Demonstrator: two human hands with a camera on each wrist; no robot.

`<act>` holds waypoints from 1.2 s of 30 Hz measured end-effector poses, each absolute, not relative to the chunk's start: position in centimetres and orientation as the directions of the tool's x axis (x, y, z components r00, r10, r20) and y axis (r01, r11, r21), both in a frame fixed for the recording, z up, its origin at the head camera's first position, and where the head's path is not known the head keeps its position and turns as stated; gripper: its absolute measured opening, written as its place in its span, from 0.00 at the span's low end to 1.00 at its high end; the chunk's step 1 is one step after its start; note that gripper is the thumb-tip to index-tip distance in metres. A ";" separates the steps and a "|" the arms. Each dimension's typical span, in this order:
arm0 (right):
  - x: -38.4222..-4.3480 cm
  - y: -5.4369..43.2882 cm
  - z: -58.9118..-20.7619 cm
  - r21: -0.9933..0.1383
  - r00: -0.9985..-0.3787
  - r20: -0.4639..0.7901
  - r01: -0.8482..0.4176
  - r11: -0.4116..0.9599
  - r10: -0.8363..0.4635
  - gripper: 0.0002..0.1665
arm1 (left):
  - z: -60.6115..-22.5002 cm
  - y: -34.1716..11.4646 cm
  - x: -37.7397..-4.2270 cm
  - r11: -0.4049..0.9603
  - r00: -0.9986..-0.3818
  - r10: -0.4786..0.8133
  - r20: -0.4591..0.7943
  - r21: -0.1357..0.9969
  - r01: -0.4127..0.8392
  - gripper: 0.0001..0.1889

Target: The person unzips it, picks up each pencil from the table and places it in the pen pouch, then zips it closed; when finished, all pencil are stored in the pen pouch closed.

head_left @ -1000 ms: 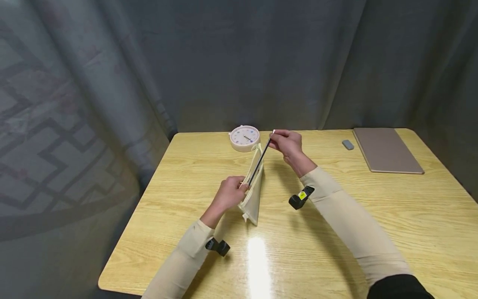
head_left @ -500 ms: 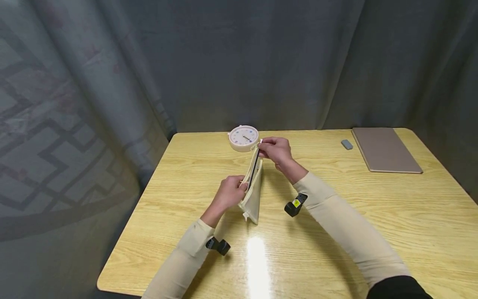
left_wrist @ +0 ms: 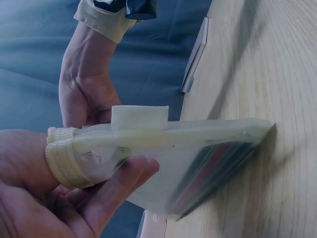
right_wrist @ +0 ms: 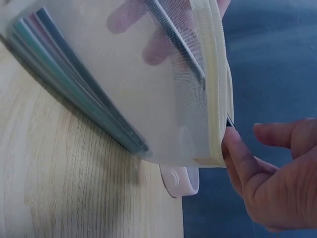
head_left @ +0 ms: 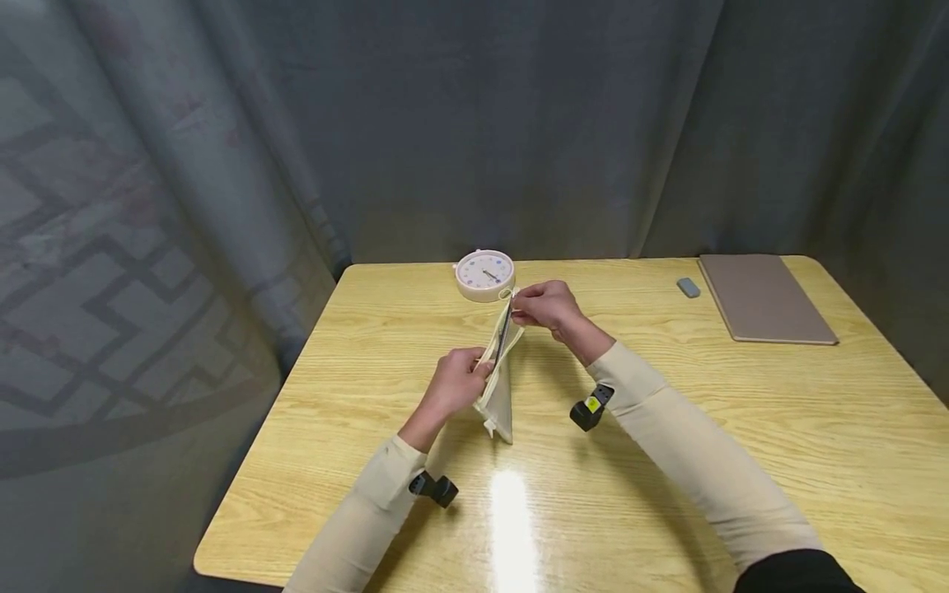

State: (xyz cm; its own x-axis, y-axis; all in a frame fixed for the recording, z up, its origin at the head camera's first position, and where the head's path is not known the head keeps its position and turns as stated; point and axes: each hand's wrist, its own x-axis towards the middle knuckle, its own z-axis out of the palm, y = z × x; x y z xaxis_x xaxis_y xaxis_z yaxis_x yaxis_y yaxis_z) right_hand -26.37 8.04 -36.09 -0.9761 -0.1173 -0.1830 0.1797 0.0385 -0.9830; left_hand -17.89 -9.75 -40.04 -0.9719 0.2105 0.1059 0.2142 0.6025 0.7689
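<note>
My left hand (head_left: 452, 383) grips the zip edge of a see-through mesh zip pouch (head_left: 504, 412), held unzipped above the table with its lower edge down. A thin dark pencil-like stick (right_wrist: 173, 37) slants inside, just under the zip; its end shows at the mouth. Several long slim sticks (right_wrist: 74, 74), teal, red and dark, lie along the pouch's bottom. At the far end of the mouth is my right hand (right_wrist: 282, 183); its fingers touch the pouch edge beside the stick's end, and its thumb stands apart from them.
A round pale pink clock (head_left: 485, 276) lies just beyond the pouch. At the right on the wooden table (head_left: 334, 461) are a small grey-blue block (head_left: 689, 287) and a brown notebook (head_left: 767, 301). Dark curtains (head_left: 482, 123) hang behind.
My right hand has moved left and down to the pouch mouth, and the dark stick has slid down into the pouch. My left hand keeps its grip on the pouch in place.
</note>
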 end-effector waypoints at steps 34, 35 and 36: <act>-24.9 8.7 -38.3 -0.872 -0.969 -0.114 -0.010 0.490 -0.221 0.28 | -40.0 -9.5 -17.6 0.591 -0.976 0.209 0.062 0.787 0.176 0.11; -24.6 8.5 -38.3 -0.860 -0.967 -0.110 -0.023 0.509 -0.230 0.28 | -39.9 -9.4 -17.6 0.593 -0.974 0.216 0.064 0.784 0.183 0.11; -24.4 8.3 -38.3 -0.851 -0.966 -0.105 -0.035 0.524 -0.234 0.28 | -39.9 -9.3 -17.6 0.601 -0.972 0.226 0.069 0.775 0.195 0.10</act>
